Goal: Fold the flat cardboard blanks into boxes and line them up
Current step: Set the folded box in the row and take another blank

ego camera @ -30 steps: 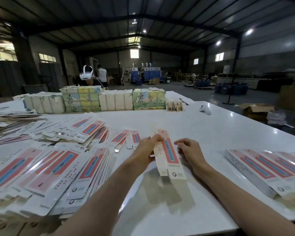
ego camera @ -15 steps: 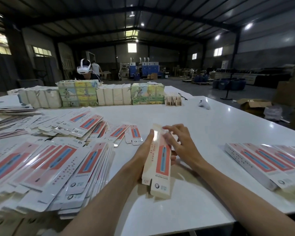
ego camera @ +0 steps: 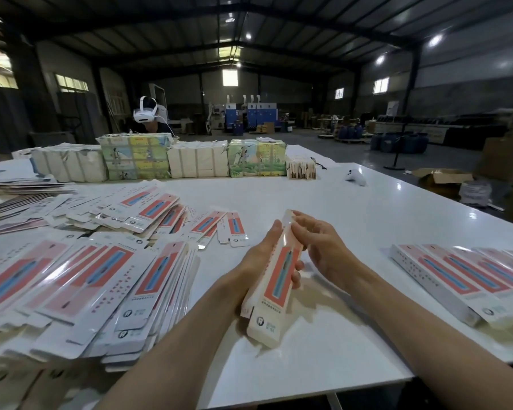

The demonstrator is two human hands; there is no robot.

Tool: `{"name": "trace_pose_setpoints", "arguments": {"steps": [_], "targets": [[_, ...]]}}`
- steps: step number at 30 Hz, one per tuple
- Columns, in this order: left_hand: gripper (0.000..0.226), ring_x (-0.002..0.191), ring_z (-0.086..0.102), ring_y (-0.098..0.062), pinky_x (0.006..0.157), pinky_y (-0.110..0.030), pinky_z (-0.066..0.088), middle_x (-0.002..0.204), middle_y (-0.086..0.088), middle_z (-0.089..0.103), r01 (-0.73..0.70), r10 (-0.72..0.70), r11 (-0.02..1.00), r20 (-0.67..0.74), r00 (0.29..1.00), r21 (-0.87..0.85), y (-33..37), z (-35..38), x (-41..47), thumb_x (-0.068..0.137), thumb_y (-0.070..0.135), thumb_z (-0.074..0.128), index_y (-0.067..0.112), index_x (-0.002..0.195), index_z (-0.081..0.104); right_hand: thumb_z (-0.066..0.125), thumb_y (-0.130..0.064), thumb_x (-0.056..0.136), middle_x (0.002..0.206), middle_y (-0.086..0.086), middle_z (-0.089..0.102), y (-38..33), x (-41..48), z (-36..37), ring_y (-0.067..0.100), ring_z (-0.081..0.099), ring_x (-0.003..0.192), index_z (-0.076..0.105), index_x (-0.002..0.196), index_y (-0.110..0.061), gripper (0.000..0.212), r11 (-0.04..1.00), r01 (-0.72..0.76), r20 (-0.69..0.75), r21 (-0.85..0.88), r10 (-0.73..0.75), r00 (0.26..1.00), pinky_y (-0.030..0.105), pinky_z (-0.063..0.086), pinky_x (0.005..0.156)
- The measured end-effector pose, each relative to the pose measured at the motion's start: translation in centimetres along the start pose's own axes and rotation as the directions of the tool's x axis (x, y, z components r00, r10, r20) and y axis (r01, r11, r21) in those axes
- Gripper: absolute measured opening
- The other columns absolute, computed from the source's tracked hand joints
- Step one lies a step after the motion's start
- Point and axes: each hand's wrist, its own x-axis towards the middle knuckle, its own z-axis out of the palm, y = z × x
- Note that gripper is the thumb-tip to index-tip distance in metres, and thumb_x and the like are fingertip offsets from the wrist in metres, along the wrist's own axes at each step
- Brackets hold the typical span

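Observation:
A long narrow box (ego camera: 274,294), white with a red and blue panel, is raised above the white table (ego camera: 353,208) in the middle. My left hand (ego camera: 261,255) grips it from the left, fingers wrapped round to its right side. My right hand (ego camera: 320,247) pinches the box's far end with its fingertips. Flat blanks (ego camera: 80,279) of the same print lie heaped at the left. A row of folded boxes (ego camera: 456,279) lies side by side at the right edge.
Bundles of packed cartons (ego camera: 160,161) stand in a line along the table's far side, with a small white object (ego camera: 355,176) to their right. A person wearing a white headset (ego camera: 145,113) stands behind them. The table's near corner edge runs below my right forearm.
The blank has gone from lying flat on the table to a raised, opened box held in my left hand. My right hand moved up to its far end.

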Motion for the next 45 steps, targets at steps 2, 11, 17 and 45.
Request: {"name": "trace_pose_setpoints", "arguments": {"steps": [2, 11, 17, 45], "targets": [[0.08, 0.066, 0.067, -0.023, 0.063, -0.032, 0.059, 0.086, -0.013, 0.07, 0.034, -0.034, 0.999, 0.004, 0.999, -0.02, 0.0, 0.4, 0.1, 0.088, 0.084, 0.051, 0.012, 0.119, 0.063, 0.073, -0.026, 0.094, 0.104, 0.006, 0.064, -0.1, -0.1, 0.3, 0.024, 0.061, 0.089, 0.072, 0.113, -0.002, 0.03, 0.991, -0.014, 0.04, 0.131, 0.009, 0.999, 0.033, 0.05, 0.084], [0.048, 0.055, 0.062, -0.018, 0.053, -0.029, 0.057, 0.073, -0.011, 0.062, 0.039, -0.055, 0.931, -0.034, 0.998, -0.362, -0.7, -0.3, 1.3, 0.104, 0.056, 0.053, 0.009, 0.101, 0.063, 0.079, -0.048, 0.092, 0.109, 0.01, 0.075, 1.9, 0.2, 0.6, 0.028, 0.076, 0.101, 0.058, 0.136, -0.036, 0.05, 0.995, -0.093, 0.008, -0.042, 0.093, 0.996, 0.039, 0.062, 0.087], [0.055, 0.096, 0.079, -0.038, 0.091, -0.056, 0.063, 0.107, -0.016, 0.08, -0.124, 0.084, 0.978, -0.229, 0.97, -0.165, -1.1, -0.2, 1.4, 0.103, 0.068, 0.043, 0.025, 0.127, 0.066, 0.079, -0.057, 0.089, 0.102, 0.018, 0.076, 1.4, -0.3, 0.3, 0.03, 0.075, 0.092, 0.054, 0.13, -0.033, 0.054, 0.997, -0.039, -0.051, -0.061, 0.036, 0.998, 0.036, 0.061, 0.076], [0.087, 0.088, 0.08, -0.029, 0.069, -0.031, 0.064, 0.122, -0.006, 0.066, -0.213, 0.226, 0.95, -0.032, 0.974, 0.229, -1.3, 0.8, 0.7, 0.086, 0.025, 0.086, 0.057, 0.14, 0.026, 0.052, -0.028, 0.11, 0.096, 0.012, 0.078, 1.7, 0.8, -0.7, 0.038, 0.075, 0.098, 0.061, 0.126, -0.022, 0.02, 0.979, 0.006, -0.206, -0.206, -0.05, 0.977, 0.045, 0.063, 0.089]]}}
